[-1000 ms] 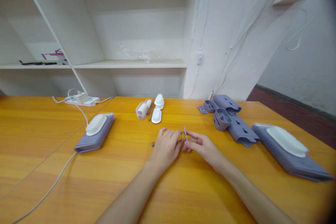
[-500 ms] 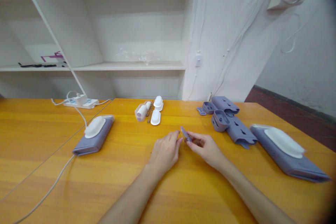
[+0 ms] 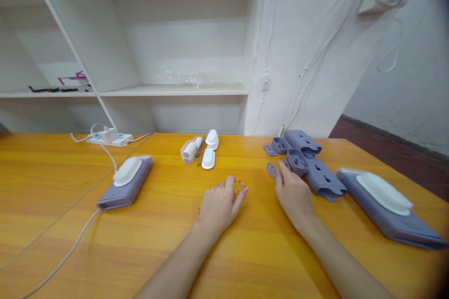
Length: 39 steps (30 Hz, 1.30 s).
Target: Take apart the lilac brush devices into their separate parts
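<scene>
Your left hand (image 3: 218, 203) has a coppery wire coil (image 3: 240, 186) between thumb and fingers, over the middle of the worktop (image 3: 126, 247); your right hand (image 3: 295, 194), farther right, pinches a flat purple plate (image 3: 271, 170), just left of the open purple cup (image 3: 296, 163).

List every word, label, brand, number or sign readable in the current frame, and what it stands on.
None can be read.
Power strip: too small and blurred to tell whether it bears print.
Left grey-purple case and right grey-purple case: no legible lettering.
Slotted piece at the right hand: no legible marking.
</scene>
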Available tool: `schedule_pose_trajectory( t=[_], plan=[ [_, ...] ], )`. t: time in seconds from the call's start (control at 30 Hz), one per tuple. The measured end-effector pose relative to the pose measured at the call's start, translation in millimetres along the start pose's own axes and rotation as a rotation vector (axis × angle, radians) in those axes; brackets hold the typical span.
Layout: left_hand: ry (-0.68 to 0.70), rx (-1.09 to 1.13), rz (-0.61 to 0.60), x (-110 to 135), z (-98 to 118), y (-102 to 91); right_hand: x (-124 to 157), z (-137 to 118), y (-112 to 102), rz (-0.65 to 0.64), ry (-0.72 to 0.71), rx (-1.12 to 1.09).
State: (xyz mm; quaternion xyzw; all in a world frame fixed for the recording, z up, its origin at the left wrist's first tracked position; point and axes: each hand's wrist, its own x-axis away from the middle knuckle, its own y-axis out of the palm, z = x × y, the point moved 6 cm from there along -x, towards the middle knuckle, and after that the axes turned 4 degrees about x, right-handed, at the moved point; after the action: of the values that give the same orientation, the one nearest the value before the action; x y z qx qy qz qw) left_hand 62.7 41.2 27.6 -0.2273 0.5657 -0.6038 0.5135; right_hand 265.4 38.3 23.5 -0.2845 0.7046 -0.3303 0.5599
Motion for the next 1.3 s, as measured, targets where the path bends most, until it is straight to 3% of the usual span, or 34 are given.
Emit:
schedule_pose_trajectory(
  t=[0.07, 0.13, 0.23, 0.33, 0.57, 0.73, 0.87, 1.0, 1.1, 1.3],
  plan=[
    [0.009, -0.002, -0.014, 0, 1, 0.6, 0, 7, 3, -0.103, 0.072, 0.149],
    [0.015, 0.0, -0.017, -1, 1, 0.0, 0, 6, -2, -0.125, 0.061, 0.219],
    [0.021, 0.004, -0.022, -1, 2, -0.6, 0, -8, -15, -0.054, -0.09, 0.203],
    [0.026, 0.02, -0.018, 0, 1, 0.1, 4, -18, -14, -0.095, -0.233, 0.163],
    [0.06, 0.043, 0.15, -1, -2, 1.3, 12, -16, -4, -0.162, -0.182, 0.274],
    [-0.043, -0.113, 0.208, 0, -8, -1.8, 12, -19, -11, -0.096, -0.153, 0.265],
    [-0.187, -0.259, 0.171, 9, -16, -6.6, 11, -20, -14, -0.075, -0.164, 0.215],
    [-0.186, -0.236, 0.036, 13, -17, -9.9, 10, -20, -12, -0.09, -0.163, 0.186],
    [-0.158, -0.09, 0.017, 9, -17, -21.7, 9, -20, -10, -0.098, -0.162, 0.171],
    [-0.175, 0.087, 0.314, -22, -53, -65.9, 8, -19, -8, -0.105, -0.163, 0.109]
  ],
)
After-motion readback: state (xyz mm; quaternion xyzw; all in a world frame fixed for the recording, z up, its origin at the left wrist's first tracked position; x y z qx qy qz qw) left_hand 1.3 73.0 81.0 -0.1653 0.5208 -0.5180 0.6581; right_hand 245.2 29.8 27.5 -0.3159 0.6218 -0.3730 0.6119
